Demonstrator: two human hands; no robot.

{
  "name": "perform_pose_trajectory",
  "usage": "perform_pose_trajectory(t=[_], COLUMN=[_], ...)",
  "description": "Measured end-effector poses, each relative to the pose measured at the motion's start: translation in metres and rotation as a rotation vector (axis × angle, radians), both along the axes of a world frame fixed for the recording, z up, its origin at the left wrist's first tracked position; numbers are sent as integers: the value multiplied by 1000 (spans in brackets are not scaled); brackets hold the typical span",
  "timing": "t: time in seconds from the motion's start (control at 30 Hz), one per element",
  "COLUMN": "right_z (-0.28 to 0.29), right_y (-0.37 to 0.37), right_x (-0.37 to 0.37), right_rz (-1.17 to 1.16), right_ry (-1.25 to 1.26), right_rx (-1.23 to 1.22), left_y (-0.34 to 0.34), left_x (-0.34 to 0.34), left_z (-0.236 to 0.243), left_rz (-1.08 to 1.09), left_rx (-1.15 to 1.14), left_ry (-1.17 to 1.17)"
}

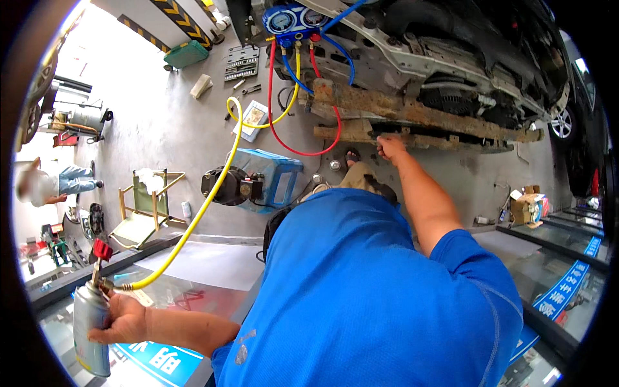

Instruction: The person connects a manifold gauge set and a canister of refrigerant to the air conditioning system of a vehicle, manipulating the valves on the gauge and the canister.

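Fingers of the left hand clench the silver can, held out low at the left so its yellow hose runs free toward the gauge set. The right hand braces on the rusty beam, closure unclear.

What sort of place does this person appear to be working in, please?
Most likely a car repair garage. A car's stripped front end with a rusty crossmember fills the top, a gauge set with coloured hoses hangs from it, and a socket set lies on the concrete floor.
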State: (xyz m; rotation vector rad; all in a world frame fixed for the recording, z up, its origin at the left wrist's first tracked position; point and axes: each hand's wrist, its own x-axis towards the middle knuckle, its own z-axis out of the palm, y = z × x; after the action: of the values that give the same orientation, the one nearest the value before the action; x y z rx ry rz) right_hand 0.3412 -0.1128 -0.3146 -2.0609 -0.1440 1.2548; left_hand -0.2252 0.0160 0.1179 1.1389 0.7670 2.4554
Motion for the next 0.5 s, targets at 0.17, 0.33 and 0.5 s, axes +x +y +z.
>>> perform_pose_trajectory(t=[0.17, 0.33, 0.5], right_z=[-29, -10, -28], right_y=[5, 0, -20], right_x=[-10, -12, 14], right_rz=[111, 231, 191], right_ry=[-15, -42, -118], right_rx=[-94, -231, -249], left_y=[-7, -2, 11], left_x=[21, 29, 37], left_z=[11, -3, -6], left_rz=[-10, -41, -26], left_rx=[-54, -73, -41], left_ry=[51, 45, -23])
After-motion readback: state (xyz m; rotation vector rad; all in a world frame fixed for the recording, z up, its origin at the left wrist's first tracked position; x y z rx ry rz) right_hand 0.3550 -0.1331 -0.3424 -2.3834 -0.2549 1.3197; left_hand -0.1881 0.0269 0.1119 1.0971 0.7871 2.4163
